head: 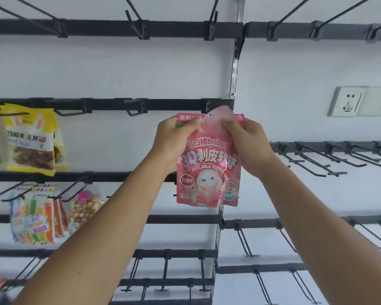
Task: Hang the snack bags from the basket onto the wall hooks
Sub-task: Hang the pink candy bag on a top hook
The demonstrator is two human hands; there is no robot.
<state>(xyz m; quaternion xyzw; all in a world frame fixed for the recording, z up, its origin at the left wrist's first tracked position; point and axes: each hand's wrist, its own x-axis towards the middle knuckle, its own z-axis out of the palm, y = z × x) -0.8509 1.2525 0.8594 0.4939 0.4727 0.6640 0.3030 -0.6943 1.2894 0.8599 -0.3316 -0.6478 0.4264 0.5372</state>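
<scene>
So you've got both hands on the pink fudge bag [207, 170] up at its top edge: your left hand [174, 139] pinches the upper left corner, your right hand [248, 143] grips the upper right, fingers curled into the crinkled top. It's sitting mid-frame, held up against the white wall [141, 69], its top just below the black rail [174, 104] and a hook [133, 108]. Over at the left of the frame a yellow snack bag [31, 139] hangs already, with a colourful striped pack [34, 219] and a clear bag of round snacks [85, 208] lower down. Bare hooks [330, 157] fill the right side, and a wall socket [348, 104] sits upper right.
</scene>
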